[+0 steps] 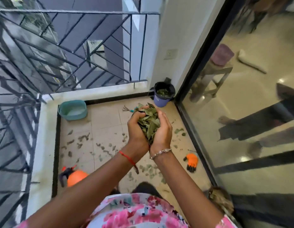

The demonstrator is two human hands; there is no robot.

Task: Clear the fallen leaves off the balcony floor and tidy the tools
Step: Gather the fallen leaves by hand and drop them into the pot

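Observation:
A heap of dry green leaves [148,121] is cupped between my two hands, held up over the balcony floor. My left hand [136,129] curls round the heap's left side, and my right hand [162,130] wraps the right side. Several loose leaves [83,139] still lie scattered on the beige floor tiles. A dark bin [163,100] lined with a black bag stands in the far corner, with leaves inside. A small hand rake [129,109] lies on the floor just beyond my hands.
A teal tub [73,110] sits by the far left wall. An orange sprayer [76,177] rests at the near left, an orange and black glove [191,162] at the right by the glass door [241,112]. Metal railing [60,55] bounds the balcony.

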